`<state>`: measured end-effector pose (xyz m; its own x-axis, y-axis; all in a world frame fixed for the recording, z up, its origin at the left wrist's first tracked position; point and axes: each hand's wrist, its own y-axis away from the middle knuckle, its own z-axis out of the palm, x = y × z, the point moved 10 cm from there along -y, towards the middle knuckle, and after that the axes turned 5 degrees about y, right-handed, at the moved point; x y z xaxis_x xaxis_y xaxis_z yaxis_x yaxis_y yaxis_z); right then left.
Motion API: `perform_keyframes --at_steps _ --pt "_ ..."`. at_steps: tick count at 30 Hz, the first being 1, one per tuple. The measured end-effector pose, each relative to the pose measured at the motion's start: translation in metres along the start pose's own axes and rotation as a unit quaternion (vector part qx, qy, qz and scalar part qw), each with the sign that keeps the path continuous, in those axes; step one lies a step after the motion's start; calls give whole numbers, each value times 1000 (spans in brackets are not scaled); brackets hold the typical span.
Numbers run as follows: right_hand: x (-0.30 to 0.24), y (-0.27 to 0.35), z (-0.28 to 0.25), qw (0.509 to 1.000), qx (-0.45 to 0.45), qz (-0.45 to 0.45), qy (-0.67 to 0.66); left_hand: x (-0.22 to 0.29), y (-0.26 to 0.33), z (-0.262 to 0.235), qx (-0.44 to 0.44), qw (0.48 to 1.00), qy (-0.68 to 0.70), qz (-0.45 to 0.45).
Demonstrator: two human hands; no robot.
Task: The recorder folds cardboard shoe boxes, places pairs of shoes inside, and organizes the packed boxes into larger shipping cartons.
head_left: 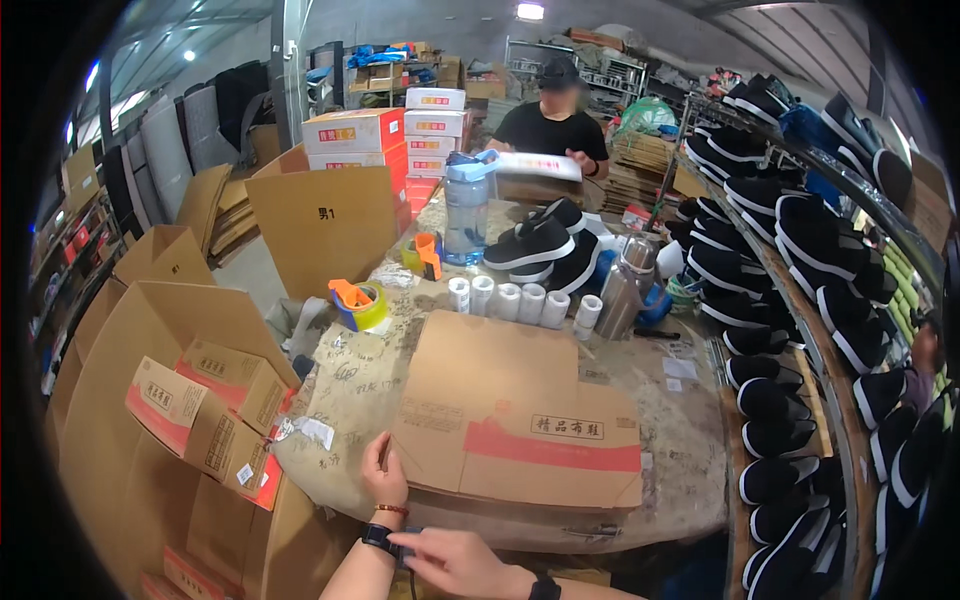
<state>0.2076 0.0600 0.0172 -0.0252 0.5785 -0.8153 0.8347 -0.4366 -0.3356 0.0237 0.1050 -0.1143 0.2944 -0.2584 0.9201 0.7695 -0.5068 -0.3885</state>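
My left hand is by the lower left corner of a flat brown cardboard box blank with a red stripe. Its fingers are loosely curled and nothing shows in them. A beaded bracelet and a black wristwatch are on that wrist. My right hand reaches across below the table edge, fingers extended. Its fingertips touch the watch or lie just beside it; I cannot tell which. A black band circles the right wrist.
Beyond the cardboard stand several white rolls, a steel flask, a blue bottle, tape dispensers and black shoes. Shoe racks line the right. A large carton holds shoe boxes at left. A person handles a white box opposite.
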Motion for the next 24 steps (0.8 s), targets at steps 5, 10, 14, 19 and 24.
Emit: perform_keyframes --at_steps 5,10,14,19,24 --pt "25 -9 -51 987 53 36 145 12 -3 0 -11 998 -60 24" --pt "32 -8 -45 971 -66 52 224 19 0 -1 0 998 -59 19" --pt "50 -20 -54 965 -97 71 235 28 0 1 -10 997 -72 20" --pt "76 -42 -66 869 -250 163 394 22 2 6 -32 994 -90 51" --pt "-73 -95 -97 992 -29 -96 78 -69 5 -13 -46 997 42 -51"
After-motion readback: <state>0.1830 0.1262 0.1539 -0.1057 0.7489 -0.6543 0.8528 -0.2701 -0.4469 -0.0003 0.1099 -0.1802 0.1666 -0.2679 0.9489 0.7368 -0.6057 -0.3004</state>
